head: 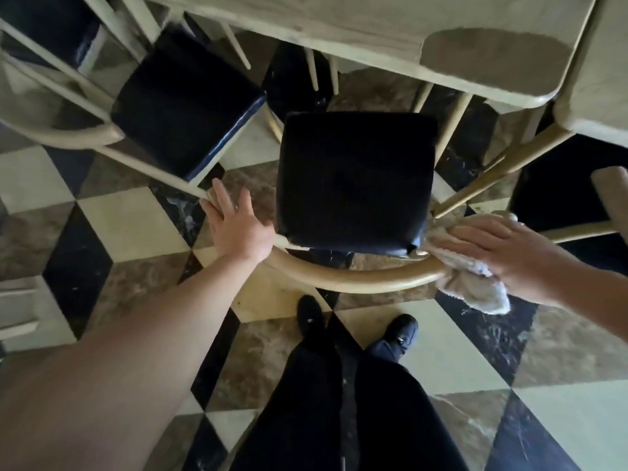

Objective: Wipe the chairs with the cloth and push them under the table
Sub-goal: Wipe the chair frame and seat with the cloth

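Head view, looking straight down: centre chair point(355, 178) with black padded seat and curved light-wood backrest rail sits just short of the table point(373, 32), seat front edge near the table edge but not tucked under. Left hand point(238, 229) lies flat on the left end of the backrest rail, fingers straight and spread, nothing gripped. Right hand point(499, 249) presses the cloth point(472, 277) onto the right end of the same rail, fingers extended over the fabric; can't tell whether the thumb hooks under the rail. Cloth is beige, crumpled, one end hanging below the rail, other end bunched at the rear right corner of the seat. Hands are well apart, one on each side of the seat. Second chair point(183, 103), same black seat, stands to the left at an angle, partly under the table. Third chair point(560, 185) at the right edge of view, mostly dark seat and pale frame, detail unclear. Person's dark trousers and black shoes point(401, 331) are right behind the centre chair, on the checkered tile floor point(458, 355)
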The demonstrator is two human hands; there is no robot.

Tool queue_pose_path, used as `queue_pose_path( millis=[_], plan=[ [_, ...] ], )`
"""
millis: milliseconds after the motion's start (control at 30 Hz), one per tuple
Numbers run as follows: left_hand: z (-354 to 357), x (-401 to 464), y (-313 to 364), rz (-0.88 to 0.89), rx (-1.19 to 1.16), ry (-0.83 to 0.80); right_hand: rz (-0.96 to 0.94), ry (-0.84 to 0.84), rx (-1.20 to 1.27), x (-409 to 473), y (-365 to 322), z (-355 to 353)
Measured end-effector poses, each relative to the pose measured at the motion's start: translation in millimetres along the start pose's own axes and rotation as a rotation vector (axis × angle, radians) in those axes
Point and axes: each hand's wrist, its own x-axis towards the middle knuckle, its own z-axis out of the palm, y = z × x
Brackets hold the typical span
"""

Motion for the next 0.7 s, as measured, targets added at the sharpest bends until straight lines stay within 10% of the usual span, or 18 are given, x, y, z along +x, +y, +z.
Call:
queue_pose_path(
  millis=[300,700],
  plan=[
    [3,-6,-8,0.057,0.036,0.032,0.160,0.048,0.038,0,-14,5],
    [-3,-7,-12,0.078,-0.147,0.045,0.326,0.062,0.253,184,-264,-30]
  ],
)
